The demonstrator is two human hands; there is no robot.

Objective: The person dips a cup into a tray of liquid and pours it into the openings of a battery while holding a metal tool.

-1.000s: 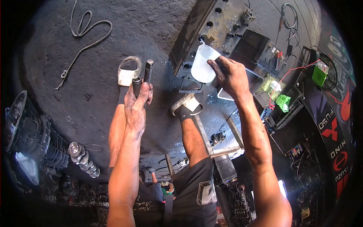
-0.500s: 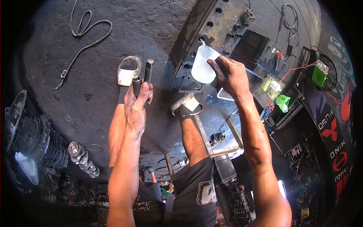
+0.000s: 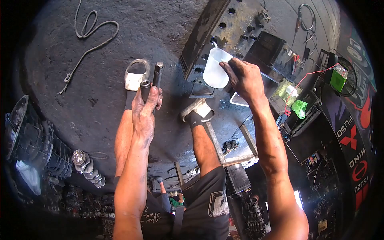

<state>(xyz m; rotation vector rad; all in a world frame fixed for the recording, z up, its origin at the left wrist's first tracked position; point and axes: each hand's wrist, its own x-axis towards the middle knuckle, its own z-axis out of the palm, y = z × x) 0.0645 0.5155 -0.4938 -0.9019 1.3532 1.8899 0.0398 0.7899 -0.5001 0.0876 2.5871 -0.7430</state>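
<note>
Right hand [image 3: 246,80]: thumb and fingers pinched on the pale container [image 3: 216,70], which lies just left of them, narrow end at a hole in the metal block [image 3: 231,31]. A slack pinch could spill its contents wide. Left hand [image 3: 144,116]: curled round dark socket [image 3: 145,92] and rod [image 3: 157,76]; greasy fingers could drop either.

A rope [image 3: 118,28] lies on the floor [image 3: 52,72], far left. Near left, a crankshaft [image 3: 81,161] sits just beside a gearbox [image 3: 56,156]. On the right, a red wire [image 3: 306,75] runs to a green box [image 3: 338,82] near a banner [image 3: 354,150]. A cable [image 3: 313,18] lies far right.
</note>
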